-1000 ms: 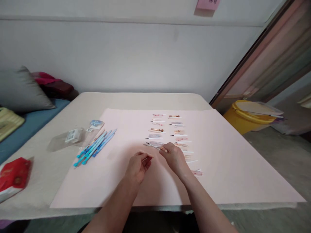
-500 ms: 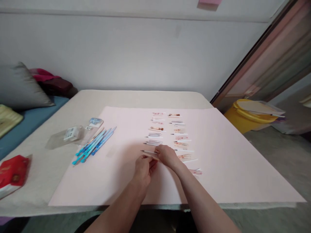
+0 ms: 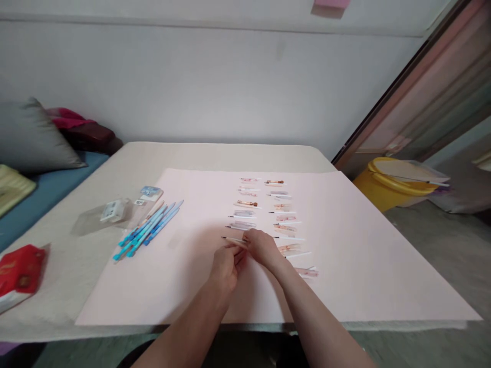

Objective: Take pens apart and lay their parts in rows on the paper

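Observation:
My left hand [image 3: 225,266] is closed, its fingertips pinching a slim pale pen part [image 3: 238,243] just above the pink sheet [image 3: 153,291]. My right hand [image 3: 263,246] meets it from the right, fingers curled together at the other end of that part. Exactly what the right fingertips grip is hidden. A thin refill with a dark tip [image 3: 224,237] shows right beside the held part; I cannot tell whether they touch. Beyond the hands, disassembled pens lie in two columns, with clear grey barrels [image 3: 243,225], pink parts [image 3: 286,218], brown parts [image 3: 247,203] and white refills [image 3: 291,238].
Several blue pens [image 3: 153,225] lie in a bunch at the left, beside a clear plastic bag [image 3: 90,217], a small white box [image 3: 114,210] and a blue-and-white packet [image 3: 151,192]. A red pack [image 3: 21,273] sits at the left edge. A yellow bucket [image 3: 378,186] stands right of the table.
The slim pale part between my hands has tipped slightly and come nearer the dark-tipped refill. Both hands stay almost in place; the laid-out pen parts have not moved.

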A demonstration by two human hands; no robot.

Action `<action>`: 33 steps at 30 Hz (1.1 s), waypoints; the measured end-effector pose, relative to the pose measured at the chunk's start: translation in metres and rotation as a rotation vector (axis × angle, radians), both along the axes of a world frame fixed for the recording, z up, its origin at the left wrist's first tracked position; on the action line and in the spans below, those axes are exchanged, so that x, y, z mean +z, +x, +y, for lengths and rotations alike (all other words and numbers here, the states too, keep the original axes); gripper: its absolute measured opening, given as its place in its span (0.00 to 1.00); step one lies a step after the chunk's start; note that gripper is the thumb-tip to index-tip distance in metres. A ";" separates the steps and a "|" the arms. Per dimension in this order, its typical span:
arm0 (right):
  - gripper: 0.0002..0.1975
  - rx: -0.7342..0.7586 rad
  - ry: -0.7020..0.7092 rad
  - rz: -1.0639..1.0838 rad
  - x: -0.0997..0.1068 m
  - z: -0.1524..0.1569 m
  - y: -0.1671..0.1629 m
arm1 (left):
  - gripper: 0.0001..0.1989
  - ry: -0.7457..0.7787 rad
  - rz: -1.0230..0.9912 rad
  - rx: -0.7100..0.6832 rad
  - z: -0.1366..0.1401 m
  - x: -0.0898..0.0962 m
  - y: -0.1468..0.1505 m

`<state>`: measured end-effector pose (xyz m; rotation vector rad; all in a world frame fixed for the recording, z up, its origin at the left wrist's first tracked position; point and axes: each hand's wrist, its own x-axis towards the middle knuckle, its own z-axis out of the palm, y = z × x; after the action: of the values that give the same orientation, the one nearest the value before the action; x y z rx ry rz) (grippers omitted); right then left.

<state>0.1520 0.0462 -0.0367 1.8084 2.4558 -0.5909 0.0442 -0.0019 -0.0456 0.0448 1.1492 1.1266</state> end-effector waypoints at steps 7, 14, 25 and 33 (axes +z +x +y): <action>0.10 -0.027 0.027 -0.009 -0.003 0.000 0.001 | 0.08 -0.014 -0.067 0.039 -0.010 0.012 -0.006; 0.11 -0.015 0.060 -0.013 -0.003 -0.001 0.006 | 0.09 -0.012 -0.134 0.024 -0.007 0.014 -0.007; 0.11 0.026 0.089 0.039 0.000 -0.018 0.004 | 0.10 -0.043 0.167 0.185 0.001 0.021 -0.031; 0.10 -0.003 0.069 -0.034 0.006 -0.030 -0.001 | 0.07 -0.008 0.099 0.336 0.015 0.036 -0.078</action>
<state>0.1514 0.0158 -0.0307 1.8299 2.4814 -0.4771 -0.0343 0.0132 -0.0101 -0.1033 1.2803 1.4290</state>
